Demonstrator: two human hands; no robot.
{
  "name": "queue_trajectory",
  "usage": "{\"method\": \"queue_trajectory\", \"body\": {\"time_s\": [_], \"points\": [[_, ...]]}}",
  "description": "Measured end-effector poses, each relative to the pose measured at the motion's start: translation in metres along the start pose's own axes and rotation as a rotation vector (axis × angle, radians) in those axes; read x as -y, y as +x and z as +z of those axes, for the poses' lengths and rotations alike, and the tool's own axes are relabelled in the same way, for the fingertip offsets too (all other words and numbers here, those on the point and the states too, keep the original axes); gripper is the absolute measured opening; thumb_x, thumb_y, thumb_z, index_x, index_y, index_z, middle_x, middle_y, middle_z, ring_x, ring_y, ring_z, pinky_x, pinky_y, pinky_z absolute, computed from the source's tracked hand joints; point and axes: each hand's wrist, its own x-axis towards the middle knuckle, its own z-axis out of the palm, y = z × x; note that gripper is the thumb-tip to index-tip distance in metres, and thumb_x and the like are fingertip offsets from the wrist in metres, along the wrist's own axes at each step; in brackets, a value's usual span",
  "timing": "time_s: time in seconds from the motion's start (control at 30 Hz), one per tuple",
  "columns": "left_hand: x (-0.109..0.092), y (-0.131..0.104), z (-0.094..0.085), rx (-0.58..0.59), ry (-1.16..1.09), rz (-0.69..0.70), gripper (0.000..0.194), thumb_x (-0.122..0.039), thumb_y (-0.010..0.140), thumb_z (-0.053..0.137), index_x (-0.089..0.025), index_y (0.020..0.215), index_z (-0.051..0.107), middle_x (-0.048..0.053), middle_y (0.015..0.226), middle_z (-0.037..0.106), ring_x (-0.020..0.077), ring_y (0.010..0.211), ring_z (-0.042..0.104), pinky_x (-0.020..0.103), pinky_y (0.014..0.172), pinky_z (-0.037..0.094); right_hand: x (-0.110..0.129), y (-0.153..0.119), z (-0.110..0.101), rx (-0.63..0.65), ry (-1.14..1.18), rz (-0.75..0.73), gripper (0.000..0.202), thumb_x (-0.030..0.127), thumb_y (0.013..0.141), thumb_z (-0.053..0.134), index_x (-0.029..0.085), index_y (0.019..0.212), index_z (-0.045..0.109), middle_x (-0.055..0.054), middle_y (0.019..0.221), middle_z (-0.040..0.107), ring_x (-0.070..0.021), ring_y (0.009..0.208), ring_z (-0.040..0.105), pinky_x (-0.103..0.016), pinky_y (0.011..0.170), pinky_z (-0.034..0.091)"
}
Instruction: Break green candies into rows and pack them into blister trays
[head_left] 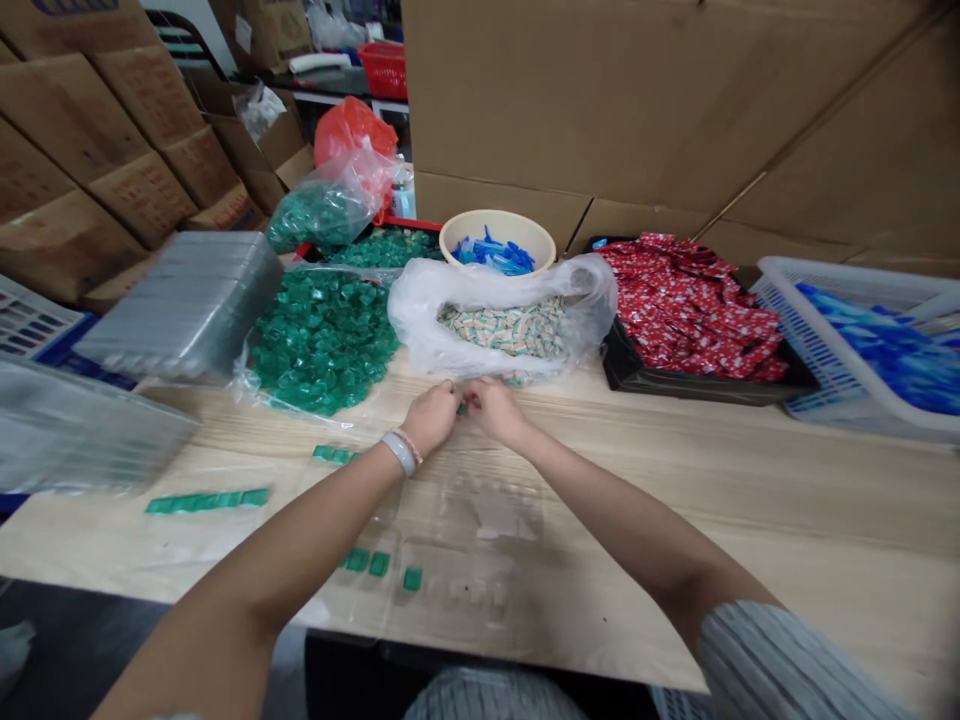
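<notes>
My left hand (431, 418) and my right hand (493, 410) meet at the middle of the table, fingers drawn in. A small green square piece (461, 408) shows between their fingertips. Which hand grips it more firmly is hard to see. Below the hands lies a clear plastic tray (491, 510). Nearer the front edge, one green piece (412, 578) sits in another clear tray. To the left, a row of green pieces (206, 501) fills a further tray, and my left forearm partly covers others. Just beyond my hands is a white plastic bag (420, 310) of striped small pieces (510, 328).
A heap of green pieces (322, 340) lies left of the bag. Behind stands a cream bowl (551, 240) with blue items. At right are a black bin (705, 388) of red packets and a white basket (847, 370). Stacked clear trays (187, 300) stand left.
</notes>
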Motion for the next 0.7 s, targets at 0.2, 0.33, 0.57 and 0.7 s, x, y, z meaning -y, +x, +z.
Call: {"method": "queue_trajectory", "body": {"time_s": [0.2,0.33,0.57,0.7], "points": [[0.016,-0.004,-0.008,-0.091,-0.557,-0.073,0.030,-0.018,0.065,0.062,-0.014,0.094,0.058,0.006,0.085,0.056,0.0166,0.078,0.053,0.030,0.074,0.043,-0.001,-0.015,0.007,0.016,-0.146,-0.131,0.014,0.023,0.077,0.051,0.019,0.080,0.064,-0.008,0.087,0.061,-0.0227,0.090,0.049,-0.038,0.080,0.032],[0.015,-0.018,-0.018,-0.069,-1.306,-0.355,0.039,-0.045,0.081,0.043,-0.012,0.097,0.055,0.007,0.083,0.058,0.0141,0.075,0.055,0.028,0.065,0.045,0.006,-0.021,-0.001,-0.038,-0.128,-0.081,0.016,0.021,0.076,0.051,0.017,0.085,0.064,-0.011,0.090,0.059,-0.0248,0.091,0.049,-0.039,0.078,0.034],[-0.008,-0.022,-0.028,0.045,-1.731,-0.436,0.058,-0.056,0.084,0.020,-0.012,0.092,0.057,0.013,0.088,0.062,0.0195,0.087,0.057,0.034,0.072,0.048,0.020,-0.035,-0.008,-0.181,0.242,-0.329,0.021,0.022,0.080,0.049,0.020,0.098,0.060,-0.008,0.101,0.059,-0.0196,0.095,0.050,-0.035,0.084,0.038],[-0.015,-0.025,-0.025,0.051,-1.699,-0.462,0.047,-0.048,0.086,0.027,-0.013,0.090,0.058,0.010,0.093,0.062,0.0154,0.088,0.058,0.030,0.078,0.047,0.009,-0.040,-0.003,-0.258,0.377,-0.213,0.019,0.022,0.080,0.049,0.020,0.095,0.061,-0.006,0.089,0.061,-0.0173,0.085,0.054,-0.033,0.079,0.042]]}}
